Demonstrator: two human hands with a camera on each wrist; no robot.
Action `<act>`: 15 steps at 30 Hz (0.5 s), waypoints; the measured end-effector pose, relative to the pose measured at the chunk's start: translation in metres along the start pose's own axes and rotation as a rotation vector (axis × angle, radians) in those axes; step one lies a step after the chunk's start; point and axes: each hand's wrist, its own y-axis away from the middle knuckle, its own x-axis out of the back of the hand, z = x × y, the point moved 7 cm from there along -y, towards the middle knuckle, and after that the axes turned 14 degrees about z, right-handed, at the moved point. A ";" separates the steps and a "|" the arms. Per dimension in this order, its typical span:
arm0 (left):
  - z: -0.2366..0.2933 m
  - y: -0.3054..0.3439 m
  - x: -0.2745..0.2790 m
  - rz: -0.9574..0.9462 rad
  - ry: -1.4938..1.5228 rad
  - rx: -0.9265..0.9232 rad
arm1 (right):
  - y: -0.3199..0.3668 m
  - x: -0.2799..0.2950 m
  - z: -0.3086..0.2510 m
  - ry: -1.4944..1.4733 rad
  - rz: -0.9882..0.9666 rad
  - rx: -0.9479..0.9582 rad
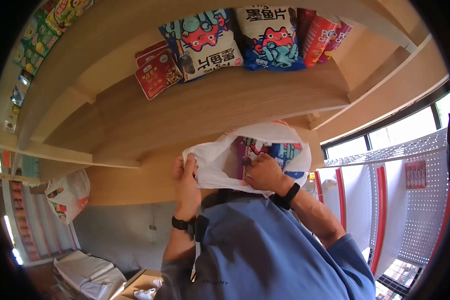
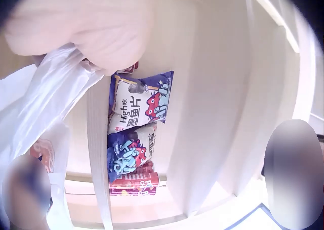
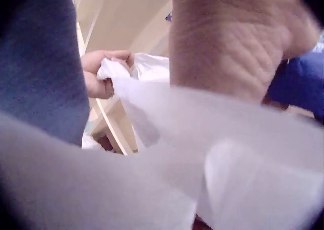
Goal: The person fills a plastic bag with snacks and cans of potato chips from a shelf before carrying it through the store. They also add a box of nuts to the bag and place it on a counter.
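Bag [image 1: 212, 167] of white plastic, red-printed, is open below the brown wooden shelf [image 1: 200, 97]. Left hand [image 1: 186, 175] pinches its rim; right hand [image 1: 267, 173] is inside, at purple and blue snack packets [image 1: 286, 151], grip indeterminable.

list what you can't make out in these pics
- Bottom of the white bag: hidden in the head view by packets inside.
- Whether the right hand grips a packet: its fingertips are too small in the head view and behind white plastic in the right wrist view.
- Small print on the red packets: too small in the head view.
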 end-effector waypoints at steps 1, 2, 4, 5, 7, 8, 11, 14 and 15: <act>-0.006 0.003 0.000 -0.015 -0.007 0.022 | -0.001 -0.011 0.003 0.023 -0.036 -0.062; -0.013 0.005 0.002 -0.029 -0.021 0.048 | -0.002 -0.019 0.002 0.020 -0.031 -0.062; -0.024 0.000 0.009 -0.036 -0.023 0.043 | -0.003 -0.003 -0.013 0.139 0.355 -0.014; -0.026 0.005 0.015 -0.034 -0.017 0.046 | 0.003 -0.020 -0.010 -0.032 0.117 -0.212; -0.007 0.022 0.012 0.041 0.059 0.067 | 0.016 -0.059 -0.004 -0.016 0.066 -0.189; 0.003 0.021 0.011 0.103 0.143 0.074 | 0.012 -0.072 0.007 0.010 0.033 -0.162; 0.026 0.008 0.032 0.096 0.167 -0.032 | 0.001 -0.038 0.005 0.043 0.188 -0.099; 0.037 0.007 0.040 -0.010 0.228 -0.103 | 0.003 -0.025 0.023 -0.279 0.146 -0.408; 0.035 0.006 0.042 0.053 0.189 -0.087 | 0.000 -0.017 0.023 -0.218 0.263 -0.300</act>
